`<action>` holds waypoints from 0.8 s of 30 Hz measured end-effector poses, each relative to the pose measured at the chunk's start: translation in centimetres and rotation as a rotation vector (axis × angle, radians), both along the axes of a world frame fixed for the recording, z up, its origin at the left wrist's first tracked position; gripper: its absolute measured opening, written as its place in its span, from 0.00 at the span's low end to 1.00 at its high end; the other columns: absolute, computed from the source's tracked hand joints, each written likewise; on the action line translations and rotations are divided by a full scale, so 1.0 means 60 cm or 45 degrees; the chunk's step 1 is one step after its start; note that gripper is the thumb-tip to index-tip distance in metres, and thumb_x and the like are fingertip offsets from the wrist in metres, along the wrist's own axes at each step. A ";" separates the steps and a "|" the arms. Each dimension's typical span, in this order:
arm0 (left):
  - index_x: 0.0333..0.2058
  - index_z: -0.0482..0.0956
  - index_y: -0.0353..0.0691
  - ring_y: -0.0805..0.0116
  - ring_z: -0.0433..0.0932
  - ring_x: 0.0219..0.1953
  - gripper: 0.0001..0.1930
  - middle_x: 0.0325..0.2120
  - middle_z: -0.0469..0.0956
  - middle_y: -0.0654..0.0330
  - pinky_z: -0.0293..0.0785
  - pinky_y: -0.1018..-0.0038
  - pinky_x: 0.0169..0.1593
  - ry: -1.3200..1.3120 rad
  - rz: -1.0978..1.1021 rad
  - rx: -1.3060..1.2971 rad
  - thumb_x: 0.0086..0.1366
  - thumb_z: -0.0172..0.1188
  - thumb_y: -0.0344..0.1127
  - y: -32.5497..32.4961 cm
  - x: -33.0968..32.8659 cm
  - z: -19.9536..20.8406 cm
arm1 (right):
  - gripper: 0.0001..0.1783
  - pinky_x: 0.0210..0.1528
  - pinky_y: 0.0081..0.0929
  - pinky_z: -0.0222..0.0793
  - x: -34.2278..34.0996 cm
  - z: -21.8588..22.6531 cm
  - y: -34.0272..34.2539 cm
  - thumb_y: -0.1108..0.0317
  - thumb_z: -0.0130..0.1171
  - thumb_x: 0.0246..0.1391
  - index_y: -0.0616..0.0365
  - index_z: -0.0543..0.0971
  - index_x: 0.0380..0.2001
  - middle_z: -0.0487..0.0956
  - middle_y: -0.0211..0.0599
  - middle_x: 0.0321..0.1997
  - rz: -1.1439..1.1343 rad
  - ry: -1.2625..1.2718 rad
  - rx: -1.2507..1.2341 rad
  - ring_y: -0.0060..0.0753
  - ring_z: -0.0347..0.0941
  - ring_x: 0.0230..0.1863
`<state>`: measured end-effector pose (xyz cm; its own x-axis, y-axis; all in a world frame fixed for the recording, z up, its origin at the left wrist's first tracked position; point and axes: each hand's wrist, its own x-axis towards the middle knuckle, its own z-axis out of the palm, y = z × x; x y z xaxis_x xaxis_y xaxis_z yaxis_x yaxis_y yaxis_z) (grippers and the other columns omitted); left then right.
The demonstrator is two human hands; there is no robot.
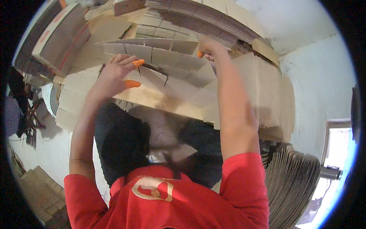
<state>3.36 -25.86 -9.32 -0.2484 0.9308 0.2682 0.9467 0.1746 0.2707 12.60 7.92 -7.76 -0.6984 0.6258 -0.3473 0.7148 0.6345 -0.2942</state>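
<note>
Slotted cardboard divider strips stand on edge across the work surface in front of me, some crossing others. My left hand is over their left end, thumb and fingers apart with nothing between them. Orange covers sit on its thumb and one finger. At the right end of the strips is my right hand, its fingers curled in and an orange cover on one of them. What it holds, if anything, is hidden. A bare tan board lies nearest me, below the strips.
Stacked flat cardboard fills the back. Upright cardboard sheets stand at the right, with another dense stack lower down. A cardboard box is at the far left. Beyond the right stacks rises a pale wall.
</note>
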 end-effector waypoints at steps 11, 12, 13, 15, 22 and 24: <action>0.48 0.76 0.40 0.57 0.70 0.52 0.22 0.45 0.76 0.56 0.63 0.60 0.58 0.003 -0.109 0.249 0.52 0.65 0.33 0.028 0.028 -0.070 | 0.17 0.36 0.46 0.69 0.279 0.066 -0.108 0.60 0.60 0.54 0.59 0.77 0.43 0.80 0.52 0.33 0.351 0.371 0.903 0.54 0.76 0.37; 0.47 0.76 0.40 0.57 0.70 0.52 0.21 0.44 0.77 0.56 0.64 0.60 0.58 -0.092 -0.113 0.251 0.53 0.65 0.33 0.037 0.035 -0.073 | 0.19 0.37 0.48 0.68 0.330 0.052 -0.111 0.60 0.60 0.54 0.59 0.76 0.46 0.80 0.53 0.34 0.483 0.571 0.993 0.56 0.76 0.38; 0.47 0.76 0.40 0.57 0.71 0.51 0.20 0.44 0.77 0.57 0.64 0.61 0.57 -0.021 -0.119 0.340 0.53 0.64 0.33 0.049 0.040 -0.071 | 0.21 0.36 0.48 0.68 0.347 0.068 -0.134 0.61 0.61 0.54 0.58 0.74 0.49 0.80 0.52 0.34 0.296 0.314 0.861 0.56 0.76 0.38; 0.46 0.76 0.40 0.59 0.72 0.50 0.19 0.43 0.78 0.58 0.66 0.63 0.55 0.120 -0.109 0.501 0.54 0.64 0.33 0.067 0.050 -0.051 | 0.27 0.36 0.47 0.69 0.352 0.101 -0.185 0.63 0.62 0.53 0.57 0.71 0.55 0.79 0.52 0.34 -0.061 -0.174 0.548 0.56 0.75 0.37; 0.33 0.80 0.38 0.54 0.73 0.37 0.08 0.31 0.79 0.55 0.68 0.61 0.44 -0.086 -0.262 0.263 0.52 0.61 0.28 0.083 0.049 -0.036 | 0.37 0.29 0.42 0.66 0.431 0.006 -0.189 0.73 0.59 0.53 0.51 0.60 0.66 0.71 0.56 0.24 0.020 0.445 0.284 0.59 0.70 0.28; 0.31 0.80 0.37 0.53 0.74 0.37 0.07 0.30 0.79 0.54 0.69 0.61 0.44 -0.202 -0.348 0.151 0.52 0.61 0.28 0.056 0.065 -0.035 | 0.39 0.29 0.41 0.66 0.436 -0.006 -0.196 0.75 0.60 0.50 0.50 0.60 0.66 0.71 0.56 0.23 -0.054 0.318 0.209 0.59 0.70 0.26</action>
<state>7.24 -22.48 -11.40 -0.0408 0.9334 0.3565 0.8987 -0.1217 0.4213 38.76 -3.86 -8.12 -0.7216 0.6897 -0.0603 0.6601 0.6592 -0.3601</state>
